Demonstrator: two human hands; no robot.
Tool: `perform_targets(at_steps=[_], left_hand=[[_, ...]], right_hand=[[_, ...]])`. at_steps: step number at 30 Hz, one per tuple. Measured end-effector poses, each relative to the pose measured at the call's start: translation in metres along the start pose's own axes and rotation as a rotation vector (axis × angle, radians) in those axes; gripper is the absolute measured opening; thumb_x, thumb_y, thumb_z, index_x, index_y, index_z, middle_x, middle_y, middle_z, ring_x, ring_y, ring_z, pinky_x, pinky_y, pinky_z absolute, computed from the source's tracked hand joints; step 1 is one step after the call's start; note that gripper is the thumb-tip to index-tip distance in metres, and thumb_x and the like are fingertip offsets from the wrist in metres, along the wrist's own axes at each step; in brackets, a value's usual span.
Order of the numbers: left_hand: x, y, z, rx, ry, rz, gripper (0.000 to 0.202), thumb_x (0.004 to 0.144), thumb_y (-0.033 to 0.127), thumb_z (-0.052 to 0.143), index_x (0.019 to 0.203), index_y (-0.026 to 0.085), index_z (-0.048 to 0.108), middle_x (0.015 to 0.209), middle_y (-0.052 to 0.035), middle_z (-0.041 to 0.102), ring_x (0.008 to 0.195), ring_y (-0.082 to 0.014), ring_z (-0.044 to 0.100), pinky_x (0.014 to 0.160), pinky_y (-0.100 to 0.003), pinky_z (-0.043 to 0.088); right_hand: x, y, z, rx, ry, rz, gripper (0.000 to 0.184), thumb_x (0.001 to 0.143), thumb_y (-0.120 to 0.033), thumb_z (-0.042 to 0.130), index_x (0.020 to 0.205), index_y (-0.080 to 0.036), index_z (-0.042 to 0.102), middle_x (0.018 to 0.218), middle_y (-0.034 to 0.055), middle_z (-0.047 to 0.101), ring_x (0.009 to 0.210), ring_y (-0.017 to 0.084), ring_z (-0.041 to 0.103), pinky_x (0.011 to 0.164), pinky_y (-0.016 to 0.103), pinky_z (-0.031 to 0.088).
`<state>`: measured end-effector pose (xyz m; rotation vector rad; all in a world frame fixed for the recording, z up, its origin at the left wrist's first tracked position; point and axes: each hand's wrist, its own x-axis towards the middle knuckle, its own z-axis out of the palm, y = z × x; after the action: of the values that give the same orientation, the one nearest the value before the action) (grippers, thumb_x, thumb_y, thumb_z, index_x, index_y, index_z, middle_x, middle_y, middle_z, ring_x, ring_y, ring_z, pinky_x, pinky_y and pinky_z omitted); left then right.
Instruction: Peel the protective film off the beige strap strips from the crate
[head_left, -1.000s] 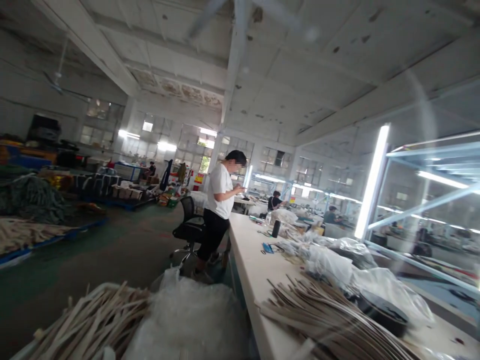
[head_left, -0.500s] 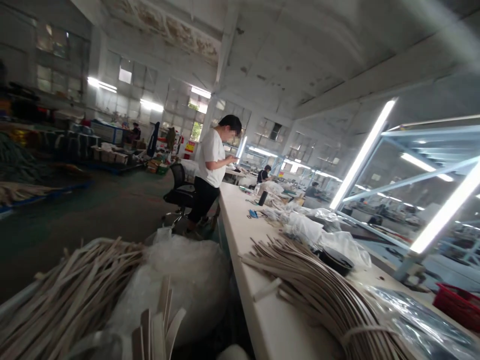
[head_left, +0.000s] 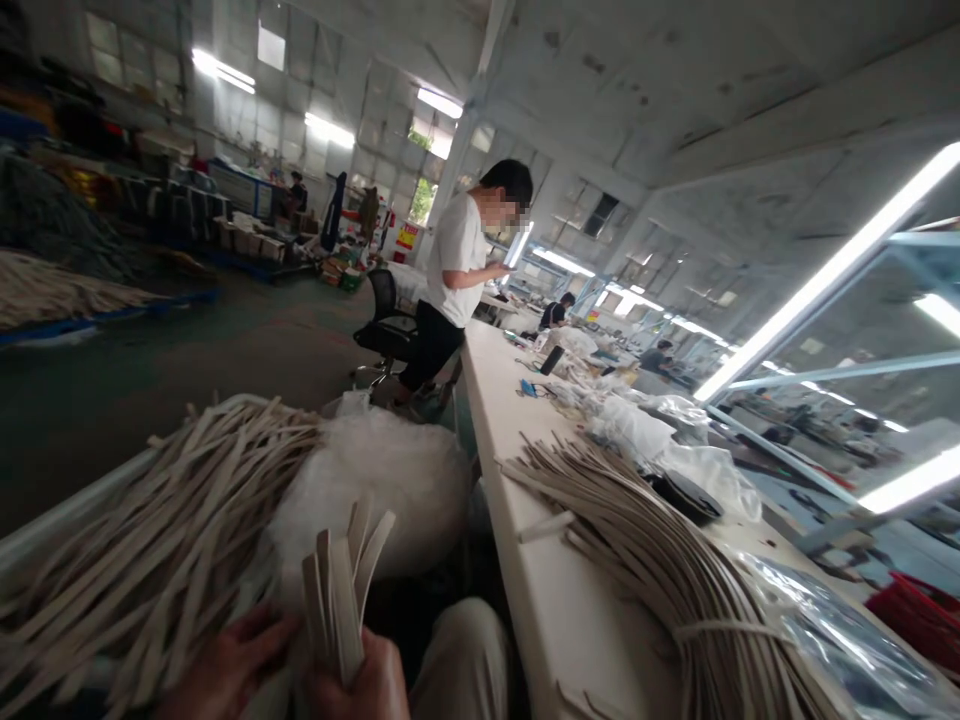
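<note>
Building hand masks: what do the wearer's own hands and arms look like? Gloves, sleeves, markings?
The left hand and right hand look bare: no glove, cable or marking visible, though blur hides fine detail. The frame cuts off most of the arms; I can't make out any sleeve. Other clothing in view: a plain, light beige fabric trouser leg.

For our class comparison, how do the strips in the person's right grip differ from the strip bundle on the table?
The held strips stand roughly upright in the right grip; the strip bundle lies curved along the table. The held strips are few; the strip bundle holds many. A band wraps the strip bundle; none shows on the held strips. Both look greyish-brown.
</note>
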<state>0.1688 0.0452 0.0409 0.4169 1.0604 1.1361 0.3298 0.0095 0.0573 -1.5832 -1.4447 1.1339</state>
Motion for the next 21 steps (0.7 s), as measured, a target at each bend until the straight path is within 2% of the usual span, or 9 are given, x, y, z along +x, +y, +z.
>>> perform_targets(at_steps=[3,7,9,13,17,19,21], left_hand=[[-0.010,0.010,-0.001,0.059,-0.034,0.042,0.051,0.042,0.046,0.100,0.075,0.016,0.077,0.079,-0.0051,0.073,0.078,-0.0209,0.066,0.075,-0.029,0.053],[-0.022,-0.003,0.002,0.052,-0.178,-0.043,0.048,0.052,0.046,0.098,0.081,0.013,0.077,0.081,-0.0062,0.073,0.079,-0.0214,0.065,0.078,-0.032,0.051],[-0.022,-0.008,0.004,0.013,-0.178,-0.044,0.048,0.054,0.046,0.097,0.084,0.014,0.077,0.082,-0.0059,0.073,0.079,-0.0204,0.064,0.078,-0.032,0.049],[-0.016,-0.005,0.003,-0.032,-0.089,0.035,0.046,0.050,0.044,0.099,0.074,0.015,0.073,0.075,-0.0029,0.069,0.072,-0.0159,0.060,0.074,-0.029,0.047],[-0.022,-0.013,0.005,-0.018,-0.176,-0.055,0.044,0.053,0.042,0.098,0.076,0.014,0.074,0.077,-0.0046,0.070,0.076,-0.0187,0.062,0.078,-0.031,0.047],[-0.024,-0.018,0.008,-0.026,-0.213,-0.082,0.045,0.054,0.043,0.097,0.078,0.013,0.074,0.079,-0.0055,0.071,0.078,-0.0198,0.063,0.079,-0.032,0.048],[-0.020,-0.016,0.008,-0.038,-0.190,-0.051,0.046,0.054,0.043,0.098,0.079,0.013,0.074,0.080,-0.0051,0.071,0.077,-0.0189,0.063,0.079,-0.032,0.047]], right_hand=[[-0.007,-0.006,-0.004,0.040,-0.054,-0.034,0.011,0.072,-0.020,0.063,0.074,-0.010,0.068,0.061,-0.0016,0.055,0.059,0.012,0.045,0.053,0.022,0.034],[-0.004,-0.019,-0.012,0.099,-0.026,0.011,0.021,0.075,-0.032,0.063,0.074,-0.012,0.064,0.062,-0.0007,0.053,0.061,0.013,0.042,0.056,0.024,0.038],[-0.004,-0.020,-0.015,0.131,-0.065,0.035,0.026,0.076,-0.038,0.065,0.076,-0.011,0.064,0.063,-0.0005,0.053,0.061,0.013,0.041,0.056,0.024,0.039],[-0.016,-0.011,-0.019,0.086,-0.125,0.112,0.028,0.074,-0.039,0.069,0.071,-0.012,0.064,0.059,-0.0017,0.049,0.058,0.012,0.038,0.052,0.024,0.035],[-0.015,-0.010,-0.021,0.055,-0.040,0.126,0.032,0.073,-0.043,0.069,0.067,-0.012,0.063,0.058,0.0000,0.051,0.059,0.013,0.040,0.051,0.025,0.037],[-0.010,-0.013,-0.022,0.080,-0.045,0.127,0.037,0.073,-0.047,0.070,0.072,-0.010,0.066,0.062,0.0029,0.057,0.061,0.015,0.045,0.053,0.025,0.040],[-0.009,-0.015,-0.025,0.097,-0.083,0.147,0.039,0.072,-0.049,0.071,0.075,-0.010,0.068,0.065,0.0039,0.059,0.062,0.016,0.046,0.053,0.026,0.041]])
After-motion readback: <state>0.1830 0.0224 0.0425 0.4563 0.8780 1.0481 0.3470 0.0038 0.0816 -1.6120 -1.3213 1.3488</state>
